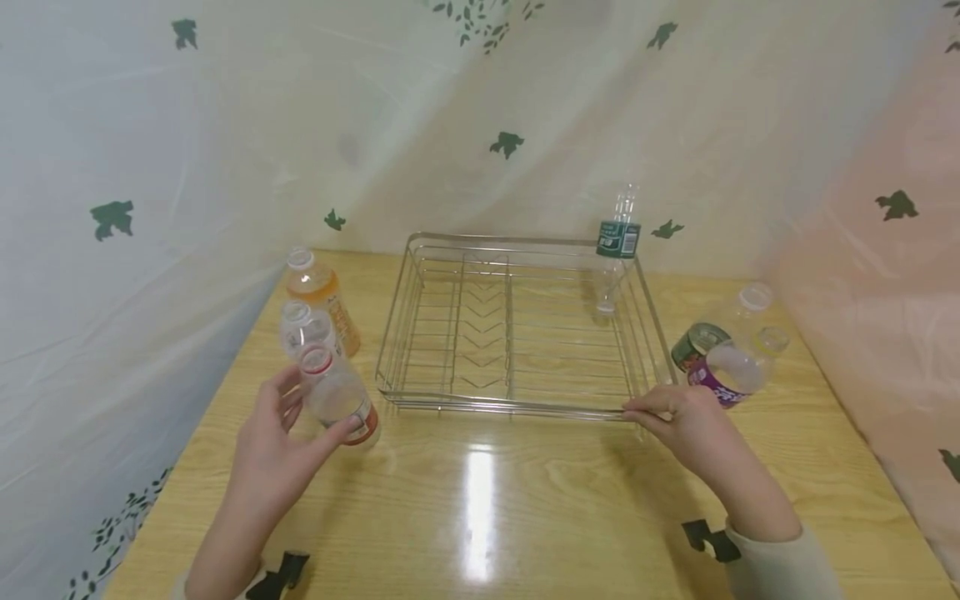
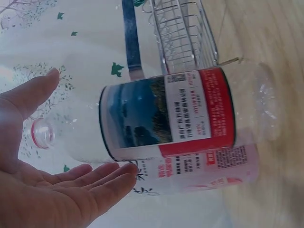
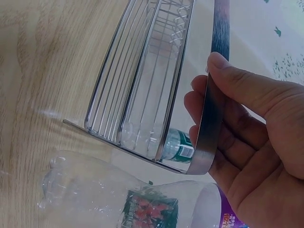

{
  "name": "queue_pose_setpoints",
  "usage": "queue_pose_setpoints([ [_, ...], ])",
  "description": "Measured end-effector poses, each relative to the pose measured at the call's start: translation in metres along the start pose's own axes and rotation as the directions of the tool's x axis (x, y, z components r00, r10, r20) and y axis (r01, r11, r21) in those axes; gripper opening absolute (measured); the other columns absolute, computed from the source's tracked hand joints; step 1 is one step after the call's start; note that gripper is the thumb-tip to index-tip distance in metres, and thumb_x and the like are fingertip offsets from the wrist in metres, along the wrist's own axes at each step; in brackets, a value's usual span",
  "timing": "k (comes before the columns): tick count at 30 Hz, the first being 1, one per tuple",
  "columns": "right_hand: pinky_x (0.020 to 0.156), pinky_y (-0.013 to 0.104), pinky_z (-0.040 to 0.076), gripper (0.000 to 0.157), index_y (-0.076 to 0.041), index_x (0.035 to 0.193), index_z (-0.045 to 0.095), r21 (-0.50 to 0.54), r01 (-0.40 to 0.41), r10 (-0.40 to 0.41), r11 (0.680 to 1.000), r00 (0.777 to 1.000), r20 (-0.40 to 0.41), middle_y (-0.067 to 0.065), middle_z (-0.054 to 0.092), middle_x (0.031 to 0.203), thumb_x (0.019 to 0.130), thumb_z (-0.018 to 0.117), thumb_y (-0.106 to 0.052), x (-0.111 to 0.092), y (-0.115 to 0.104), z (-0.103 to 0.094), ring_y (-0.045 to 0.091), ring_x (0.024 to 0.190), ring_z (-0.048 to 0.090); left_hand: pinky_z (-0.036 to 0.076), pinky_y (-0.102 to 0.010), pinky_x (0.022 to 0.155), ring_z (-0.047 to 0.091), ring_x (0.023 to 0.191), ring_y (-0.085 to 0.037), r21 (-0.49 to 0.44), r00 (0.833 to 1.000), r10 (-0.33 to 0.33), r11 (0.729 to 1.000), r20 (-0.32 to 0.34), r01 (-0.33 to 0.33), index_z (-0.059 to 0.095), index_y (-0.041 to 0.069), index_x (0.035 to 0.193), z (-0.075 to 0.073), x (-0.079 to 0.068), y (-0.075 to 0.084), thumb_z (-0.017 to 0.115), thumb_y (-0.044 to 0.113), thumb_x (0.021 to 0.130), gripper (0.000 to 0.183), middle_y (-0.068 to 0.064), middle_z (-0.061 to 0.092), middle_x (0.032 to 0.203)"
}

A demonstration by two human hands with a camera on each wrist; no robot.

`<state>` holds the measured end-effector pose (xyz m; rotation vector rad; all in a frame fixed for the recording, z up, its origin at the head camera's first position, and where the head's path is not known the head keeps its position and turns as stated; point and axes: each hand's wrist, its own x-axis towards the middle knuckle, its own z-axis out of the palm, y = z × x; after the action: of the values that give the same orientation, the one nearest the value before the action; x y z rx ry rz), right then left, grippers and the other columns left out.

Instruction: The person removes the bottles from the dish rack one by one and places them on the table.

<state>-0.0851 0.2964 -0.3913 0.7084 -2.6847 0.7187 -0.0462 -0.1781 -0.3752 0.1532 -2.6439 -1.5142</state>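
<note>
My left hand (image 1: 277,454) is beside a clear empty bottle (image 1: 341,400) with a red neck ring and a red-bottomed picture label (image 2: 142,118). Its thumb stands apart and its fingers lie nearly straight along the bottle's side in the left wrist view. With thumb and fingers, my right hand (image 1: 693,425) pinches the flat metal rim (image 3: 211,118) of a wire dish rack (image 1: 510,408) at its near right corner. Inside the rack, at the far right, a clear bottle with a green label (image 1: 618,240) leans upside down.
Left of the rack stand an orange-tinted bottle (image 1: 341,321) and a clear bottle (image 1: 306,325). To its right are a green-labelled bottle (image 1: 699,343) and a purple-labelled bottle (image 1: 716,385). A patterned curtain (image 1: 255,150) hangs behind the wooden table (image 1: 555,508).
</note>
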Motion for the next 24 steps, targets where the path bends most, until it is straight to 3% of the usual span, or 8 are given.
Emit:
queue_pose_setpoints([
  [7, 0.057, 0.031, 0.06, 0.016, -0.011, 0.084, 0.082, 0.004, 0.014, -0.013, 1.0, 1.0, -0.01, -0.001, 0.075, 0.081, 0.074, 0.088, 0.0, 0.001, 0.002, 0.001, 0.017, 0.07, 0.071, 0.032, -0.038, 0.117, 0.039, 0.14, -0.038, -0.022, 0.99, 0.113, 0.993, -0.085, -0.115, 0.031, -0.003, 0.152, -0.004, -0.002, 0.014, 0.091, 0.022, 0.08, 0.097, -0.023, 0.041, 0.151],
  [12, 0.056, 0.03, 0.059, 0.016, -0.011, 0.084, 0.082, 0.001, 0.013, -0.013, 1.0, 1.0, -0.013, -0.002, 0.075, 0.081, 0.074, 0.088, 0.0, 0.0, 0.0, 0.0, 0.015, 0.07, 0.07, 0.033, -0.026, 0.114, 0.04, 0.14, -0.035, -0.014, 0.982, 0.154, 0.988, -0.108, -0.157, 0.031, -0.003, 0.152, -0.006, -0.001, 0.023, 0.088, 0.017, 0.083, 0.092, -0.022, 0.043, 0.15],
  [24, 0.057, 0.032, 0.059, 0.017, -0.011, 0.084, 0.081, -0.013, 0.023, -0.024, 1.0, 0.999, -0.033, -0.002, 0.074, 0.079, 0.073, 0.088, 0.0, -0.001, 0.001, 0.002, 0.015, 0.068, 0.069, 0.033, -0.027, 0.114, 0.041, 0.14, -0.023, 0.016, 0.952, 0.254, 0.967, -0.172, -0.255, 0.036, 0.001, 0.153, -0.013, 0.009, 0.051, 0.088, 0.013, 0.082, 0.088, -0.012, 0.046, 0.15],
])
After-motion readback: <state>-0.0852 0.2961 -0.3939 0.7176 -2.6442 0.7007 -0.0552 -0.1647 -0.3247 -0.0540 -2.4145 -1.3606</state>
